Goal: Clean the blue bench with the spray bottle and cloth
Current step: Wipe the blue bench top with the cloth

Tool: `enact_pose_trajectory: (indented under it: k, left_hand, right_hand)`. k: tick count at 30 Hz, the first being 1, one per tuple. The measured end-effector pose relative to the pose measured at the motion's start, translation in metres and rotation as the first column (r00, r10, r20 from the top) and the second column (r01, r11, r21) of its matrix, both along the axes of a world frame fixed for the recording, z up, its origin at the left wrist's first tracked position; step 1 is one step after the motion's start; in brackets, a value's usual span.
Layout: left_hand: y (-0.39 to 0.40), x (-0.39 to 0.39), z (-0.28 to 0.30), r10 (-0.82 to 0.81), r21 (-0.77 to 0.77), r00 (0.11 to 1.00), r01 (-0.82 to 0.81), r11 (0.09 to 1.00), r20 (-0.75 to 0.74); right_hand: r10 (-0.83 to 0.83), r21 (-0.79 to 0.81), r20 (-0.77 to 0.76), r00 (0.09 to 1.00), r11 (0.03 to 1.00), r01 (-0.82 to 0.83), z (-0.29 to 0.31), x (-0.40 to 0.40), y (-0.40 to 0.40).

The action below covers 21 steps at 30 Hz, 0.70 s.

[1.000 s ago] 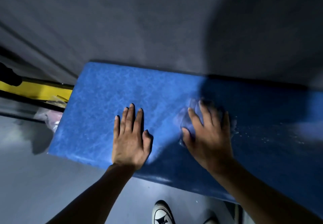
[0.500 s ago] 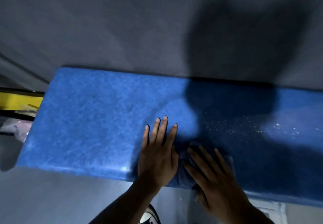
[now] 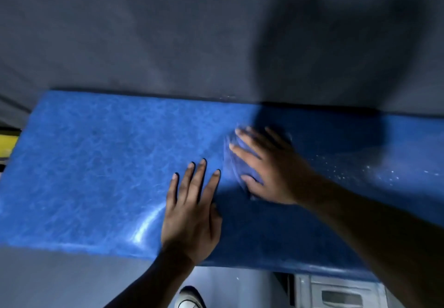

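Note:
The blue bench [image 3: 96, 168] stretches across the view, its padded top glossy and marbled. My left hand [image 3: 192, 211] lies flat on it near the front edge, fingers spread, holding nothing. My right hand [image 3: 271, 168] presses down on a bluish cloth [image 3: 236, 161], which shows blurred under and beside the fingers at the middle of the bench. White droplets [image 3: 355, 170] speckle the bench to the right of that hand. No spray bottle is in view.
A grey wall [image 3: 192, 31] rises right behind the bench. Grey floor [image 3: 60, 281] lies in front, with a white shoe [image 3: 189, 300] at the bottom. A yellow bar [image 3: 7, 144] shows at the far left, and a pale grey box [image 3: 336, 293] sits under the bench at the right.
My right hand has slid the cloth from the bench's front edge back toward the middle. My left hand stays flat on the bench, with only the view shifting.

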<state>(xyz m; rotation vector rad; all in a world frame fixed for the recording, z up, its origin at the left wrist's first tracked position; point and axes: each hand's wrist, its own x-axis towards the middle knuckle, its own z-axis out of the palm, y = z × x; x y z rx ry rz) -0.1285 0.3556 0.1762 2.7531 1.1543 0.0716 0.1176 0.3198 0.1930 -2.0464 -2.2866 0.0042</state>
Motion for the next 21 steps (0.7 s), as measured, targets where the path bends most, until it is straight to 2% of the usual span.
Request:
enact_pose_trajectory:
  k: [3, 6, 8, 11, 13, 17, 21]
  left_hand:
    - [0.000, 0.000, -0.001, 0.007, 0.028, 1.000, -0.007, 1.000, 0.004]
    - [-0.002, 0.000, -0.001, 0.015, 0.041, 1.000, -0.016, 0.999, 0.018]
    - [-0.002, 0.001, -0.001, 0.020, 0.049, 0.999, -0.021, 0.999, 0.025]
    - [-0.004, 0.001, 0.001, 0.025, 0.041, 0.999, -0.027, 0.999, 0.027]
    - [-0.005, 0.002, 0.002, 0.028, 0.034, 1.000, -0.028, 0.999, 0.015]
    - [-0.006, 0.003, 0.006, 0.041, 0.005, 0.999, -0.041, 0.999, 0.025]
    - [-0.011, 0.006, 0.011, 0.073, -0.043, 0.995, -0.070, 0.997, 0.071]
  right_hand:
    - [-0.183, 0.082, -0.001, 0.983, 0.980, 0.183, -0.008, 0.009, 0.027]
    - [-0.368, 0.020, -0.036, 0.929, 0.929, 0.369, -0.010, 0.009, 0.043]
    - [-0.489, 0.004, -0.088, 0.868, 0.871, 0.491, -0.008, 0.001, 0.046]
    - [-0.665, -0.044, -0.168, 0.727, 0.742, 0.669, -0.007, -0.019, 0.036]
    - [-0.696, -0.034, -0.175, 0.696, 0.711, 0.703, -0.006, -0.032, 0.017]
    - [-0.663, -0.018, -0.217, 0.716, 0.736, 0.676, 0.000, -0.056, -0.041]
    - [-0.545, 0.102, -0.274, 0.793, 0.803, 0.587, -0.003, -0.069, -0.105]
